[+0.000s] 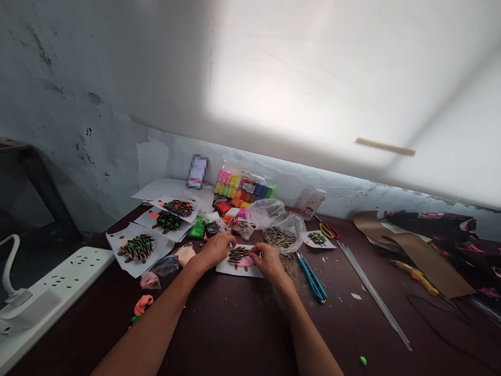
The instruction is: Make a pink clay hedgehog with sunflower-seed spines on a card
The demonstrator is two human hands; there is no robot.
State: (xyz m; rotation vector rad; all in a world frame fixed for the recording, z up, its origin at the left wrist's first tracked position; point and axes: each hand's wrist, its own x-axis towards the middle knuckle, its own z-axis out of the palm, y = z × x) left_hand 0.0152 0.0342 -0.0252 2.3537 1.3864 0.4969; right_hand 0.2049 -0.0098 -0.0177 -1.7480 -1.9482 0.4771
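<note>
1. We find the left hand [216,249] at the white card [225,269], fingertips close together; we cannot tell whether they hold anything.
2. We note the right hand [270,262] opposite, fingers bent in a narrow pinch over the card's pink clay [246,261]; its contents are too small to tell.
3. We observe dark seeds [238,255] on that clay, between both grips.
4. We record a bag of seeds [278,237] just beyond the right grip, and a blue cutter [312,278] to its right.

Bare forearms [158,313], bare hands [217,249]
</note>
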